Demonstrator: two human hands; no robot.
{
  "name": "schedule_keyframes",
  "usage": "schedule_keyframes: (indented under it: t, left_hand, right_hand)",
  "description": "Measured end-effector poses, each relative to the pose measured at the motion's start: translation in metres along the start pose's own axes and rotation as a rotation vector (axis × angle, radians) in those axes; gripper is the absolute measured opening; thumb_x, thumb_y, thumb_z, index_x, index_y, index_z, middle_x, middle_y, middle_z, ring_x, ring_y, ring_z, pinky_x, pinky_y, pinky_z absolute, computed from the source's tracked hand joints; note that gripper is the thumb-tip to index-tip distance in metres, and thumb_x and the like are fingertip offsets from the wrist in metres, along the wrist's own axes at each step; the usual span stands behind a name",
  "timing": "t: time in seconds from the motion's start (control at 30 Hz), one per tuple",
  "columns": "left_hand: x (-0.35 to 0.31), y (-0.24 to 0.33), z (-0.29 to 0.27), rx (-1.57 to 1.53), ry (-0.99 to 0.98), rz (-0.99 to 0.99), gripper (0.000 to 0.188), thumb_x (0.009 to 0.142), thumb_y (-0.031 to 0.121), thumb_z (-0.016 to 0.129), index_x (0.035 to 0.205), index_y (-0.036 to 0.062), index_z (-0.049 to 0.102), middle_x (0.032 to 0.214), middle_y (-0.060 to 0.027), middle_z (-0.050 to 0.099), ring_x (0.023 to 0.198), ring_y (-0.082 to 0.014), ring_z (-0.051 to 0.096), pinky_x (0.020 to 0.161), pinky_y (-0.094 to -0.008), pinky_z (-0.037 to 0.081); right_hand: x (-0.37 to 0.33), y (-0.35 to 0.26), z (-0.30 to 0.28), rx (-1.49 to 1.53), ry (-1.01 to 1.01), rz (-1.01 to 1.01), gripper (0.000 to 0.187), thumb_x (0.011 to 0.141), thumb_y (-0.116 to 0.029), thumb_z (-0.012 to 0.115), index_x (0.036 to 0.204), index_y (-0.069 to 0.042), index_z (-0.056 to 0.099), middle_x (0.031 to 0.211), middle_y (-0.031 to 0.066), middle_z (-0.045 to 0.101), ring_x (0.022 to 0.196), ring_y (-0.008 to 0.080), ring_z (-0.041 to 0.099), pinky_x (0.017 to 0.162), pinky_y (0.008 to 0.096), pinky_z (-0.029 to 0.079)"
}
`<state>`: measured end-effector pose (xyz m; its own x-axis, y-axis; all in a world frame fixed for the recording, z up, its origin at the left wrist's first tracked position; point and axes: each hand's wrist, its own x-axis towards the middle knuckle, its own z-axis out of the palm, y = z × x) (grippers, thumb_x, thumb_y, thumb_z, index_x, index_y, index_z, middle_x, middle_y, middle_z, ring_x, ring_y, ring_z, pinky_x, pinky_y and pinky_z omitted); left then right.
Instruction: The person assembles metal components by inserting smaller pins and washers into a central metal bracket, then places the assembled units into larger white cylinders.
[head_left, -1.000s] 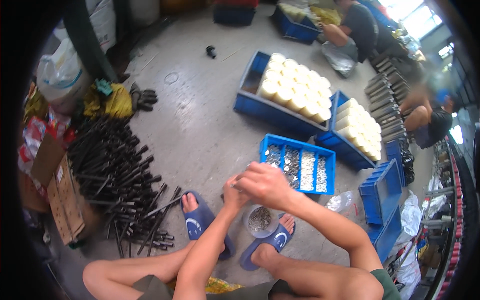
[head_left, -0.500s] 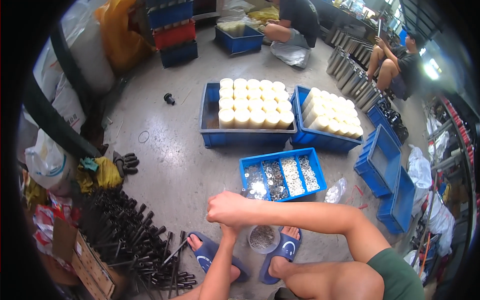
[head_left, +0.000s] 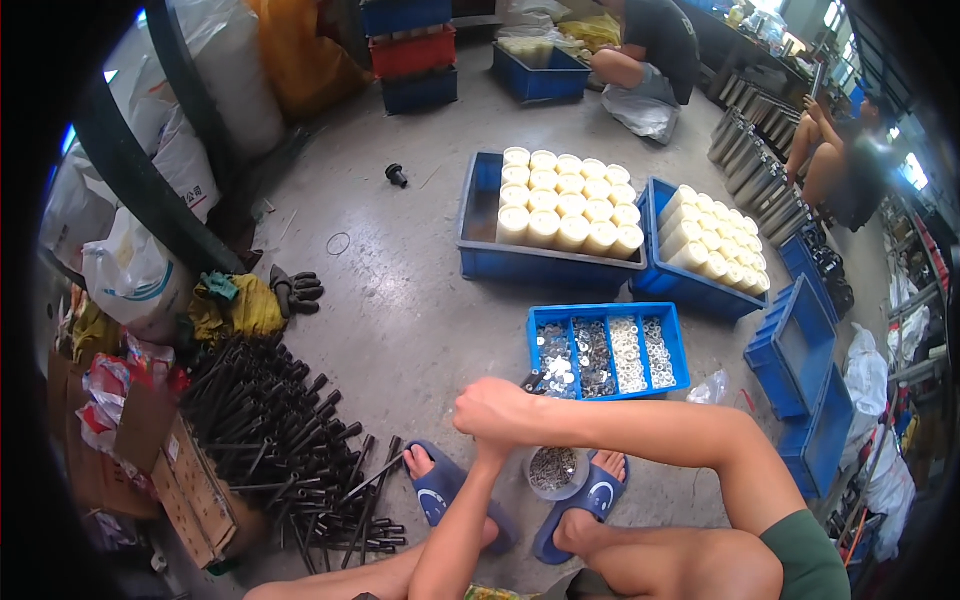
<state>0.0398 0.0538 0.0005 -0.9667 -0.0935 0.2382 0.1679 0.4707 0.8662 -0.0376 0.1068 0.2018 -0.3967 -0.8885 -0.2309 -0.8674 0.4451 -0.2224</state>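
My right hand is closed in a fist over my left wrist area, with its knuckles toward the left. What it grips is hidden. My left hand sits under and behind the right one, its fingers out of sight. A short dark rod end shows just beyond the hands, beside the tray's near left corner; I cannot tell which hand holds it, if either. Beyond lies a blue divided tray with clear discs, dark washers and white rings. Between my sandalled feet stands a clear tub of small metal parts.
Black rods with thick ends lie heaped at left, by an open cardboard box. Two blue crates of cream cylinders stand ahead. Blue bins sit at right. Two people crouch farther off; a dark glove lies left.
The whole view has shifted, so the scene sits farther right in the picture. My hands stay together, and the dark rod end now shows beyond them.
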Motion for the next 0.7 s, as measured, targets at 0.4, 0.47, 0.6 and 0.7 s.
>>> schedule_keyframes:
  t: [0.4,0.47,0.6,0.7]
  left_hand:
    - [0.008,-0.007,-0.018,-0.105,0.079,0.019,0.014,0.078,0.0,0.069,0.075,0.0033,0.056,0.068,-0.0152,0.057,0.06,-0.0355,0.06,0.056,-0.0414,0.044]
    - [0.019,0.013,-0.02,-0.11,0.064,0.028,0.013,0.078,0.0,0.07,0.076,0.0025,0.057,0.066,-0.0147,0.057,0.058,-0.0345,0.06,0.055,-0.0399,0.044]
    - [0.021,0.017,-0.002,-0.122,0.024,0.07,0.012,0.076,-0.003,0.069,0.077,0.0023,0.059,0.064,-0.0118,0.056,0.057,-0.0316,0.06,0.056,-0.0394,0.045]
    - [0.017,0.013,-0.003,-0.126,0.041,0.057,0.012,0.077,-0.003,0.069,0.077,0.0018,0.058,0.064,-0.0122,0.056,0.056,-0.0322,0.057,0.056,-0.0392,0.044]
  right_hand:
    - [-0.179,0.052,-0.074,0.701,1.028,0.362,0.026,0.095,-0.027,0.07,0.116,-0.011,0.072,0.11,0.0085,0.075,0.092,0.0264,0.071,0.088,0.0401,0.055]
    - [-0.23,0.015,-0.084,0.716,0.901,0.564,0.027,0.095,-0.026,0.069,0.117,-0.01,0.072,0.112,0.0095,0.074,0.094,0.0272,0.07,0.089,0.0401,0.055]
    - [-0.28,-0.01,-0.071,0.803,0.72,0.793,0.029,0.095,-0.024,0.069,0.119,-0.008,0.07,0.115,0.0114,0.073,0.099,0.0287,0.069,0.091,0.0402,0.054]
    - [-0.27,-0.013,-0.083,0.843,0.585,0.796,0.03,0.096,-0.022,0.068,0.121,-0.007,0.069,0.117,0.0128,0.072,0.102,0.0299,0.068,0.093,0.0403,0.053]
